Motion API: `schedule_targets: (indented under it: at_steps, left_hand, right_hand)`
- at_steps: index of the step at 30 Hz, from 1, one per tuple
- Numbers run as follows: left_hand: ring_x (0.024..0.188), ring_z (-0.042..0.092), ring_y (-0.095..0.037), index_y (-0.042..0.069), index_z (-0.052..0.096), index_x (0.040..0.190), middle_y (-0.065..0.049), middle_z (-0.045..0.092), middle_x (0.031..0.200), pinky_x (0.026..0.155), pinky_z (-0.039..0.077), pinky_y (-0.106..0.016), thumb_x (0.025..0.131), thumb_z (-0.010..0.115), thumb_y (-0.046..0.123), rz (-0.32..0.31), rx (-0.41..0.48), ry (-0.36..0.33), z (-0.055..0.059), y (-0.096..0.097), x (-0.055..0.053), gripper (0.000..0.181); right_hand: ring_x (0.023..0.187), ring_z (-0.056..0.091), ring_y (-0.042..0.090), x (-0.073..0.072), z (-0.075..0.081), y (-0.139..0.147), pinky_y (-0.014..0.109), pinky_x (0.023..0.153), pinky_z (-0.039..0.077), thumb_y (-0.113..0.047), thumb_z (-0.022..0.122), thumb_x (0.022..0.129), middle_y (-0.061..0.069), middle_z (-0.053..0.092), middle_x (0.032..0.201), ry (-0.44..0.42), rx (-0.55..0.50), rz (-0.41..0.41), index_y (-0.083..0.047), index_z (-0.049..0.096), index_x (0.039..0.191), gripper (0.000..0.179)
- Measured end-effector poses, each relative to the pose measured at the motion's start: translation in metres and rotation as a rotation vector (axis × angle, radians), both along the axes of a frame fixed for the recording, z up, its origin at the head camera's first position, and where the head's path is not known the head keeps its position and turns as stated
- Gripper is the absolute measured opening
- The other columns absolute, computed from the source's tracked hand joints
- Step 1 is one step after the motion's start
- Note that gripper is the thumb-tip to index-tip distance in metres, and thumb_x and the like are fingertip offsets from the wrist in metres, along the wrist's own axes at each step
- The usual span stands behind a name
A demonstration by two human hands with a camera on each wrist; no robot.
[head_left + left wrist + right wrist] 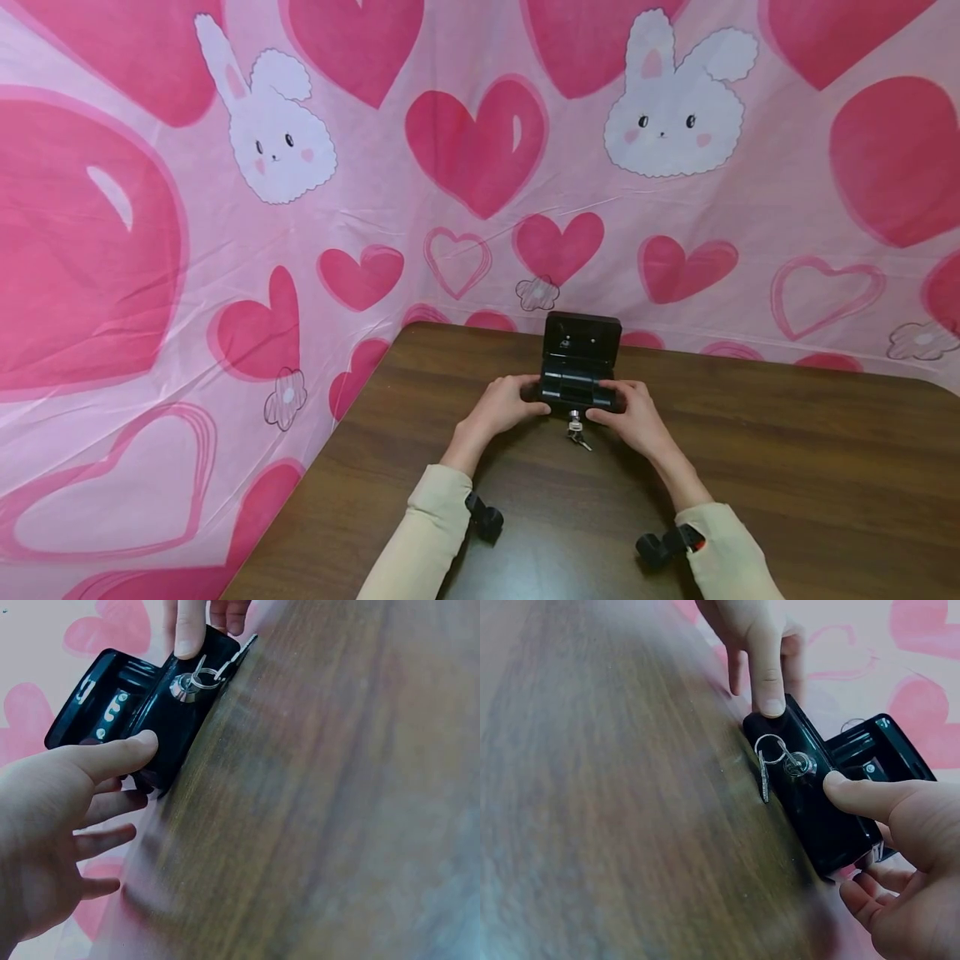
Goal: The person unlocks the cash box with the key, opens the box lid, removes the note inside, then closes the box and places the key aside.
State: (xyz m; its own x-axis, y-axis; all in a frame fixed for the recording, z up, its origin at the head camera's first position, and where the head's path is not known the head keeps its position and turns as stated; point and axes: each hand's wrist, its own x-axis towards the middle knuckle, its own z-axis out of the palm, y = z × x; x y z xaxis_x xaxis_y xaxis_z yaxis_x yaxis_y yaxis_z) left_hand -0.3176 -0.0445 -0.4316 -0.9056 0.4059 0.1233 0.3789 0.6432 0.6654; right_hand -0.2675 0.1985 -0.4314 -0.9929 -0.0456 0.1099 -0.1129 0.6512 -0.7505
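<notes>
A small black metal cash box (576, 388) stands on the table with its lid (582, 340) raised at the back. My left hand (498, 412) holds its left end, the thumb (142, 746) pressing on the front face. At the opposite end, my right hand (639, 420) grips the box the same way, its thumb (840, 784) on the front near the lock. A ring of small keys (576, 430) hangs from the silver lock (800, 763) in the middle of the front. The fingers behind the box's ends are partly hidden.
The dark brown wooden table (750, 467) has its far edge just behind the box. A pink cloth (465, 50) with hearts and rabbit faces hangs behind and to the left. Black wrist cameras (487, 521) sit at both sleeve cuffs.
</notes>
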Motion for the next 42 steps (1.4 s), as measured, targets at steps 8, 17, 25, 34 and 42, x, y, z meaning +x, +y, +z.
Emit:
schedule_targets:
  at_steps: [8, 17, 25, 34, 42]
  left_hand:
    - [0.126, 0.059, -0.019, 0.018, 0.061, 0.138, -0.003, 0.064, 0.136, 0.107, 0.047, -0.043, 0.087, 0.076, 0.04, 0.005, -0.001, -0.003, 0.002, 0.001, 0.0, 0.058]
    - [0.126, 0.059, -0.02, 0.017, 0.061, 0.138, -0.002, 0.064, 0.136, 0.107, 0.046, -0.043, 0.086, 0.076, 0.039, 0.0, -0.012, 0.013, 0.003, 0.002, 0.001, 0.058]
    - [0.126, 0.059, -0.02, 0.017, 0.061, 0.138, -0.003, 0.065, 0.135, 0.107, 0.046, -0.042, 0.085, 0.077, 0.039, 0.001, -0.025, 0.031, 0.002, 0.0, 0.0, 0.059]
    - [0.132, 0.055, -0.02, 0.019, 0.054, 0.144, -0.003, 0.06, 0.141, 0.111, 0.043, -0.041, 0.086, 0.076, 0.037, -0.019, -0.003, 0.015, 0.0, -0.002, 0.001, 0.064]
    - [0.134, 0.053, -0.02, 0.021, 0.054, 0.145, -0.002, 0.058, 0.143, 0.111, 0.042, -0.043, 0.088, 0.074, 0.039, -0.025, -0.011, 0.004, -0.001, -0.003, 0.002, 0.063]
  right_hand:
    - [0.117, 0.043, 0.044, 0.0, 0.004, 0.004, 0.059, 0.096, 0.043, -0.032, 0.074, 0.089, 0.032, 0.038, 0.139, 0.025, 0.026, 0.0, 0.002, 0.054, 0.137, 0.062]
    - [0.12, 0.051, 0.047, 0.0, 0.01, 0.003, 0.057, 0.101, 0.045, -0.028, 0.076, 0.088, 0.031, 0.037, 0.143, 0.067, -0.008, -0.024, 0.005, 0.056, 0.133, 0.059]
    - [0.112, 0.059, 0.044, 0.001, 0.017, 0.007, 0.054, 0.097, 0.05, -0.025, 0.076, 0.088, 0.028, 0.038, 0.143, 0.104, -0.068, -0.027, 0.006, 0.056, 0.132, 0.057]
    - [0.116, 0.059, 0.045, 0.002, 0.023, 0.027, 0.054, 0.101, 0.048, -0.027, 0.074, 0.09, 0.027, 0.038, 0.144, 0.102, -0.059, -0.027, 0.005, 0.055, 0.134, 0.058]
    - [0.116, 0.059, 0.047, 0.007, 0.027, 0.044, 0.051, 0.099, 0.05, -0.031, 0.075, 0.089, 0.027, 0.04, 0.139, 0.086, -0.057, -0.032, 0.005, 0.054, 0.135, 0.062]
